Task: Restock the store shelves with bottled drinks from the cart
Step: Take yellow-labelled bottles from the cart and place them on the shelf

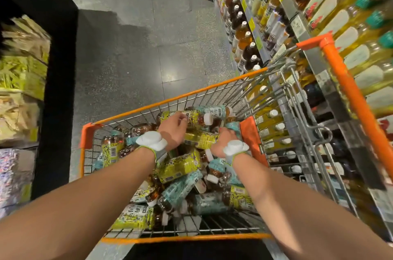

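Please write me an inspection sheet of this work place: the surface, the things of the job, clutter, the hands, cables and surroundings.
Surface: grey tiled floor; on it stands a wire cart with an orange rim.
Job's things: piled bottles with yellow or pale blue labels lie in the cart; the drink shelves on the right hold rows of bottles.
Clutter: nothing seen.
Hands: the left hand grips a yellow-label bottle on top of the pile; the right hand is curled among the bottles, and what it holds is unclear. Both wrists carry white wrist devices.
Cables: nothing seen.
Surroundings: dark shelf unit on the left, its goods blurred.
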A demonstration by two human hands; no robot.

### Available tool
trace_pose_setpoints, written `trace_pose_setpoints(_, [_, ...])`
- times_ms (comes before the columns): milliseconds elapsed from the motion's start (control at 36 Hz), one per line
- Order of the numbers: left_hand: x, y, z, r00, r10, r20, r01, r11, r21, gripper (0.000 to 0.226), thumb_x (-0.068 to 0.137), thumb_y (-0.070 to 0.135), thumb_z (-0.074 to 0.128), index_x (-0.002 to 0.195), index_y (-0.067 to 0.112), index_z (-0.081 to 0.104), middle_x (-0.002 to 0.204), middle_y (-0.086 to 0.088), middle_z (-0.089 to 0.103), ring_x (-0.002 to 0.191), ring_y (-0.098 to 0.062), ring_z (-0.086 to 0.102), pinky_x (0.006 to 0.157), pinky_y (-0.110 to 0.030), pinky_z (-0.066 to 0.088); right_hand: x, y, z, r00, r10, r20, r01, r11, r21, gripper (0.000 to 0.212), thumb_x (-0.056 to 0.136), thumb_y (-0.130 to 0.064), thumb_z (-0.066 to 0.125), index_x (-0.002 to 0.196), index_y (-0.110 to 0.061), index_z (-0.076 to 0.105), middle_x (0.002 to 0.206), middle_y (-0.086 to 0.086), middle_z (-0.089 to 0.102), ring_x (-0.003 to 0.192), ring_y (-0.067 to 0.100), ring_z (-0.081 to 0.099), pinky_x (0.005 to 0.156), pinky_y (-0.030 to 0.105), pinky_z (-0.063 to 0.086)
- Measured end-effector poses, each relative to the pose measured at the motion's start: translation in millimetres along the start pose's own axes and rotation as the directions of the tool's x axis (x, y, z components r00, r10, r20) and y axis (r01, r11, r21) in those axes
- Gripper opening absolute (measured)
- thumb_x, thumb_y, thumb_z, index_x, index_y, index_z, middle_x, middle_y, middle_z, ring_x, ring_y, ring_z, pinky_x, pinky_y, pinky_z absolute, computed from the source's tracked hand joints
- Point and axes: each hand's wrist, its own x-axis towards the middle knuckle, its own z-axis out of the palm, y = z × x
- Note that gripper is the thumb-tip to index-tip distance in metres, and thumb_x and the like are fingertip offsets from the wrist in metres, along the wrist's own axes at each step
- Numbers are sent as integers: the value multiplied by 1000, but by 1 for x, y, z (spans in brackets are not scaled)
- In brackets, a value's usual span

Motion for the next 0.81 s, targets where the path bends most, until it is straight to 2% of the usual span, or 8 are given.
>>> trace_pose_setpoints(83, [4, -4, -5, 999, 35, 37, -35, 999, 5, 28, 105, 30, 43, 121, 23, 65, 105, -3, 70, 92, -24, 61, 75, -27, 38, -21, -3, -13, 998, -62, -14, 62, 998, -9, 61, 80, -31, 62, 136, -14, 46, 135, 12, 50, 122, 37, 53, 95, 42, 51])
trace_pose_setpoints(250, [-11, -7, -20, 982, 155, 108, -155, 988, -5, 32, 106, 31, 43, 129, 23, 64, 118, -6, 71, 101, -27, 64, 77, -26, 40, -70, -34, -30, 983, -147, -114, 147, 989, -4, 43, 75, -54, 71, 75, -14, 56, 76, 3, 64, 72, 25, 66, 62, 33, 56])
trace_pose_setpoints(361, [-18, -8, -37, 948, 252, 195, -260, 966, 15, 39, 108, 34, 40, 138, 18, 59, 136, -6, 62, 122, -28, 58, 88, -25, 36, -103, -59, -50, 956, -187, -227, 146, 972, -186, 61, 75, -63, 69, 105, -12, 55, 98, 5, 59, 84, 25, 61, 67, 30, 52])
trace_pose_setpoints(417, [-26, -12, -47, 924, 305, 232, -315, 949, 5, 38, 108, 34, 38, 134, 17, 61, 135, -5, 62, 123, -27, 57, 86, -24, 34, -119, -73, -61, 956, -146, -253, 110, 982, -151, 55, 75, -57, 72, 95, -13, 45, 83, 4, 47, 75, 19, 55, 55, 27, 44])
trace_pose_setpoints(472, [-31, -17, -53, 906, 351, 238, -344, 936, -71, 35, 108, 26, 39, 131, 17, 64, 135, -4, 62, 124, -24, 56, 85, -22, 34, -134, -89, -69, 956, -120, -267, 90, 988, -123, 49, 82, -49, 71, 84, -7, 45, 77, 9, 46, 88, 26, 62, 68, 36, 54])
trace_pose_setpoints(583, [-38, -17, -66, 905, 323, 276, -248, 929, -276, 36, 95, 16, 60, 129, 27, 63, 133, -6, 65, 125, -25, 58, 106, -32, 44, -157, -107, -83, 888, -230, -399, 221, 973, -68, 70, 61, -76, 73, 73, -10, 58, 74, 2, 63, 69, 20, 61, 60, 32, 54])
trace_pose_setpoints(667, [-44, -17, -78, 866, 396, 306, -310, 904, -294, 63, 62, 23, 71, 122, 40, 60, 112, 1, 74, 106, -24, 69, 92, -42, 57, -170, -112, -86, 818, -247, -519, 290, 957, 3, 58, 61, -71, 73, 76, -17, 59, 74, -2, 61, 70, 19, 60, 52, 28, 44])
trace_pose_setpoints(806, [-57, -16, -88, 830, 431, 355, -275, 868, -412, 46, 67, 23, 79, 105, 35, 58, 91, 4, 75, 83, -21, 73, 70, -36, 60, -172, -122, -72, 682, -155, -714, 484, 829, 282, 41, 68, -56, 70, 76, -16, 63, 73, 2, 65, 68, 24, 63, 57, 39, 51])
